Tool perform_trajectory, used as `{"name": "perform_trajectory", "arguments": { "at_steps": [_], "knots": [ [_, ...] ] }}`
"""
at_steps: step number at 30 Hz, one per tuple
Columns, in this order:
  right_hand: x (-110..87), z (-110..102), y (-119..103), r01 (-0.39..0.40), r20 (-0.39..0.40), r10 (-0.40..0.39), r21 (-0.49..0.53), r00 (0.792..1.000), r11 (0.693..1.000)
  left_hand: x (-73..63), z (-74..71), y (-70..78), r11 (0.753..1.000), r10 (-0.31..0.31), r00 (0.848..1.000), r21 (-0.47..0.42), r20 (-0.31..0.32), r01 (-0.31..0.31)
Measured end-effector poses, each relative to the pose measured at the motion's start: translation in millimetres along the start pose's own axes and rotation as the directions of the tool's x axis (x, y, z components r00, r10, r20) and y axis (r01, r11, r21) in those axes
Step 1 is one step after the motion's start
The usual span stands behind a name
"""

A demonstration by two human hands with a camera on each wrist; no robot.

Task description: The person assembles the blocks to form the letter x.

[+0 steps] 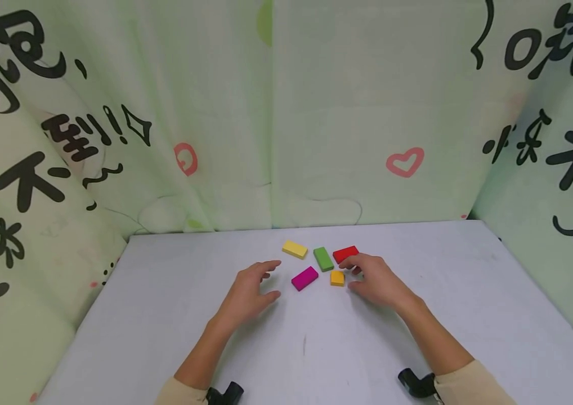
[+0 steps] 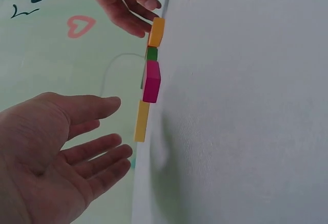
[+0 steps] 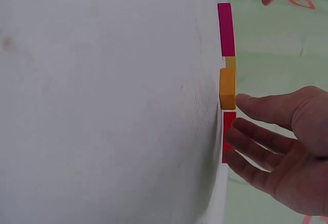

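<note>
Several coloured blocks lie flat in a loose group on the white table: a yellow block (image 1: 294, 249), a green block (image 1: 323, 259), a red block (image 1: 345, 254), a magenta block (image 1: 304, 278) and a smaller orange block (image 1: 337, 278). My left hand (image 1: 250, 291) hovers left of the magenta block, fingers spread and holding nothing; its bare palm shows in the left wrist view. Just right of the orange block is my right hand (image 1: 379, 281), thumb and fingers apart. Its fingertips overlap the red block (image 3: 229, 137) in the right wrist view; whether they touch it I cannot tell.
The white table (image 1: 175, 315) reaches back to a pale green curtain (image 1: 327, 112) with black lettering and pink hearts. Curtain also hangs along the left and right sides. A black wrist mount (image 1: 224, 394) sits on the left forearm, another (image 1: 416, 383) on the right.
</note>
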State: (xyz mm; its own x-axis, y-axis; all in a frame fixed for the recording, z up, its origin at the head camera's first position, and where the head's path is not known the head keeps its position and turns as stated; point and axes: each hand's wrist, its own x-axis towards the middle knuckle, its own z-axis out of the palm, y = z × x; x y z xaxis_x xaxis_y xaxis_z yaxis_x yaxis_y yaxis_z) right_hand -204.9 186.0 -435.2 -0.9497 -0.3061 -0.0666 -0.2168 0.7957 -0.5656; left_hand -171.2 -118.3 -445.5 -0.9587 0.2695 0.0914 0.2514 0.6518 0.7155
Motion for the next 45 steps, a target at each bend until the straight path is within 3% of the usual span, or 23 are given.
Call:
{"name": "perform_trajectory", "arguments": {
  "at_steps": [7, 17, 45],
  "knots": [
    [8.6, 3.3, 0.9, 0.026, 0.015, -0.026, 0.018, 1.0, 1.0, 9.9, 1.7, -4.6, 0.999, -0.017, 0.999, -0.039, 0.035, 0.018],
    [11.6, 8.8, 1.4, 0.019, 0.015, -0.019, 0.028, 1.0, 0.999, 21.0, 8.8, -7.1, 0.998, 0.005, 0.998, -0.068, 0.057, -0.001],
    [17.3, 13.7, -1.3, 0.042, 0.002, -0.042, 0.001, 0.999, 0.999, 33.3, 14.2, -12.1, 0.992, 0.028, 0.996, -0.123, 0.089, -0.017]
  ]
}}
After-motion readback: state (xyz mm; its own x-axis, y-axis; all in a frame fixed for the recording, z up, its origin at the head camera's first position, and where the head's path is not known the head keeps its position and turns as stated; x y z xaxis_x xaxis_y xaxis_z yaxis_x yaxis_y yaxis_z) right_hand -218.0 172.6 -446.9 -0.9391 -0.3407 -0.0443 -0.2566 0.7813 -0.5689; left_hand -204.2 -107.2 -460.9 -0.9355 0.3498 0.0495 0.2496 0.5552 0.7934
